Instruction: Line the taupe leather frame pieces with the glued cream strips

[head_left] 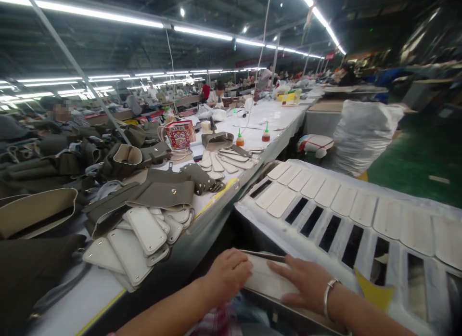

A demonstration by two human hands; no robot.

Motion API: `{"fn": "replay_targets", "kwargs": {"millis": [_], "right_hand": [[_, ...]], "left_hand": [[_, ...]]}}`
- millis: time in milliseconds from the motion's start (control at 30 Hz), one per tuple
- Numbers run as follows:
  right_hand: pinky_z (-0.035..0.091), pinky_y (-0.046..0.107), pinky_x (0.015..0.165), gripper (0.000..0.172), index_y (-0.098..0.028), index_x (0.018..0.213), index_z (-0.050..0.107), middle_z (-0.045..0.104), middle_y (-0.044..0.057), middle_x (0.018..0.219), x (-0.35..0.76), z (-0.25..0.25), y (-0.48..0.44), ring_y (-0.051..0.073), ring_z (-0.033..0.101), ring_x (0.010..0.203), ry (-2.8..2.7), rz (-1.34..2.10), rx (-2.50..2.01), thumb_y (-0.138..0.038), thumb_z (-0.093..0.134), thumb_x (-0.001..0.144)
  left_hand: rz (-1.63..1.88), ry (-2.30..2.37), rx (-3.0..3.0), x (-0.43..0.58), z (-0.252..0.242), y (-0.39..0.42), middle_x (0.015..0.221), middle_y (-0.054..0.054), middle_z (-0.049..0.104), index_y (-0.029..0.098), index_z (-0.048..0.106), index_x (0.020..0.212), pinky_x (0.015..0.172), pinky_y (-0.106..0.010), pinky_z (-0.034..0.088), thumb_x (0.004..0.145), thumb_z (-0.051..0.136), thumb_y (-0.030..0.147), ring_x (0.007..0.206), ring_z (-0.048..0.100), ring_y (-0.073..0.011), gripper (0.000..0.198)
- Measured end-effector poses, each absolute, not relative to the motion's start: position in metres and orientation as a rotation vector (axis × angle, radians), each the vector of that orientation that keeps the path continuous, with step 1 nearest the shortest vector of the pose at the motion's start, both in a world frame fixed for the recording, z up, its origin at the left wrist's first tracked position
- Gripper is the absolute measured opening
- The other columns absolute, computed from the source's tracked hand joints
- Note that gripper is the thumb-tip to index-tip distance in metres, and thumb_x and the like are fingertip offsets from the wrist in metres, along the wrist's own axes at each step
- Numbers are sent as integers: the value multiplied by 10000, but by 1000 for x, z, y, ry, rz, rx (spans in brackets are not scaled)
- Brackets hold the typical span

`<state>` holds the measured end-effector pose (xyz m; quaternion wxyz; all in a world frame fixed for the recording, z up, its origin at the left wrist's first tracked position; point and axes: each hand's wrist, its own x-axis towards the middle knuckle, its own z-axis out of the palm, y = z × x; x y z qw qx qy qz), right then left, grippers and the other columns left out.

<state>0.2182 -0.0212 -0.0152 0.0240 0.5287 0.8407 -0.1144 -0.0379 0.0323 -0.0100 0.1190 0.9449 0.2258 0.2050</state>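
Note:
A pale flat panel (269, 277) lies inside an open dark-edged piece low in the middle of the head view. At its left end is my left hand (229, 272), its fingers curled in at the edge; whatever is between them is hidden. My right hand (306, 280), with a bracelet on the wrist, rests across the panel's right part with the fingers spread. To the left, cream panels with metal studs (146, 230) are stacked under a grey-green bag piece (162, 194) on the long white table (68, 309).
A slotted white rack (308, 239) at the right carries a row of cream panels (355, 206). Dark bag pieces (36, 167) crowd the left. Two green-tipped bottles (266, 136) and a patterned bag (179, 135) stand farther back. A large white sack (361, 134) and other people are beyond.

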Motion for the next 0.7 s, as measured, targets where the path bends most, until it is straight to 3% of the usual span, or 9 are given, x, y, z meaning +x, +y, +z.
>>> {"fn": "replay_targets", "kwargs": {"millis": [67,167,233,333,400,467,567,633,700], "right_hand": [[445,455,724,675,-306,1328,399,494,147,1089,211,-15,-27,289,547,852,2549,-308,1675,-460,631,713],[436,466,743,677,-303,1314,420,479,150,1124,200,-8,-38,304,529,895,2493,-272,1741,-451,648,694],[425,482,765,696,-287,1312,420,483,138,1119,201,-1,-44,309,515,913,2501,-327,1786,-462,648,678],[392,452,873,700,-187,1379,292,499,122,1119,221,10,-50,265,507,963,2549,-700,2059,-424,538,767],[399,409,889,626,-135,1404,158,542,120,1045,244,16,-56,216,539,930,2229,-1190,2470,-306,401,853],[454,403,786,579,-134,1398,71,585,92,846,267,18,-66,197,587,793,1528,-1720,2697,-178,297,867],[488,317,567,623,-148,1377,28,567,34,647,288,11,-85,168,581,562,959,-2285,2453,-105,318,827],[445,232,454,618,-142,1366,98,540,5,576,292,2,-97,128,514,428,1050,-2354,2369,-140,381,816],[384,180,377,614,-135,1350,170,509,-14,539,291,-9,-107,98,442,356,1224,-2283,2361,-209,448,808]], "left_hand": [[444,465,2806,-29,-11,23,957,-61,481,160,491,1019,822,-354,401,924,492,282,857,464,-219,154],[201,405,2927,-13,-15,16,987,-68,467,135,472,1047,765,-403,434,753,728,506,867,446,-261,538],[116,430,2970,-5,-17,13,1019,-66,458,127,453,1083,751,-425,448,711,773,501,889,428,-270,618],[0,412,2986,-1,-15,10,1086,-74,440,134,418,1153,759,-438,454,732,774,423,929,404,-279,623],[-59,402,2985,0,-14,10,1126,-89,423,131,416,1163,795,-449,440,704,803,400,955,387,-290,658],[-71,403,2962,2,-14,11,1141,-104,411,131,408,1182,838,-467,412,673,826,391,976,374,-301,708],[-47,354,2905,10,-16,15,1115,-110,411,204,259,1322,865,-500,375,655,840,392,981,370,-312,904],[-61,288,2877,16,-16,18,1085,-95,409,286,127,1368,856,-500,379,651,847,369,964,381,-307,1021],[-98,228,2863,21,-14,22,1069,-81,400,347,99,1365,844,-491,393,650,848,351,948,393,-302,1035]]}}
